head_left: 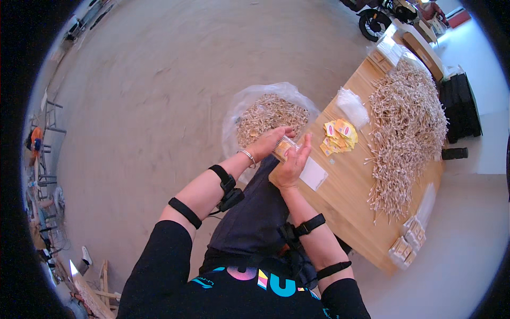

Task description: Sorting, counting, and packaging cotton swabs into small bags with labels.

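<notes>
Between my two hands, just off the table's near left edge, is a small clear packet of cotton swabs [285,146] with a yellow-orange card inside. My left hand [267,143] grips its left side, fingers closed around it. From the right, my right hand [292,166] presses against the same packet, its thumb and fingers raised around that side. A flat whitish sheet or bag [314,175] lies on the table right beside my right hand. Yellow-and-orange cards [339,137] are heaped loosely farther along the table.
A large pile of loose cotton swabs [406,133] covers the right of the wooden table [345,196]. Clear bags [352,108] lie beyond the cards. Filled packs [408,242] sit at the near right corner. A plastic sack of swabs [271,114] stands on the floor. A motorcycle [374,24] is far off.
</notes>
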`<state>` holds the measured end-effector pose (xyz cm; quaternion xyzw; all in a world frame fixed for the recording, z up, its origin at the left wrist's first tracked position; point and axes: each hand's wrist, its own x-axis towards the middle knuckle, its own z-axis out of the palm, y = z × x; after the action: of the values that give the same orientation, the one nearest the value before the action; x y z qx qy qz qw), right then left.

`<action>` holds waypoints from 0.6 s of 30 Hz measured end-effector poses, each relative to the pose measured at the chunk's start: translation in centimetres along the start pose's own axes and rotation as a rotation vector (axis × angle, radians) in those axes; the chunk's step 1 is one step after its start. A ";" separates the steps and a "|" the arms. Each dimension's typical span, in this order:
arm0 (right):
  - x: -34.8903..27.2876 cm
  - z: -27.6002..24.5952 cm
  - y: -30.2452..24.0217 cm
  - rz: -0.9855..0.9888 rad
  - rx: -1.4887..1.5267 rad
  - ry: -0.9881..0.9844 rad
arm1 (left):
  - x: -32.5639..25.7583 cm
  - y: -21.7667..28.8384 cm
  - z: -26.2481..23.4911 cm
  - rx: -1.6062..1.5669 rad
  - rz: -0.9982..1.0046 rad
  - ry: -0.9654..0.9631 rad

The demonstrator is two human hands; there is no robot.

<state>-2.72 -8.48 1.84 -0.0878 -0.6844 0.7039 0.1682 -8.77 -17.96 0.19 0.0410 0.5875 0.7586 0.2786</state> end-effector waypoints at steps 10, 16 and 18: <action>0.2 -2.3 -0.8 -0.071 -0.105 -0.078 | 0.4 -1.4 -0.1 0.618 0.174 0.228; 0.9 -18.2 -1.7 -0.239 -1.053 0.515 | -1.9 2.0 5.1 1.060 0.717 0.607; 0.6 -23.3 -1.7 -0.171 -1.242 0.733 | -2.1 1.4 7.7 1.060 0.759 0.301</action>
<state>5.19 13.45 2.50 -0.3437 -0.8621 0.0950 0.3601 -4.52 -12.50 4.36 0.2701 0.8580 0.4101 -0.1504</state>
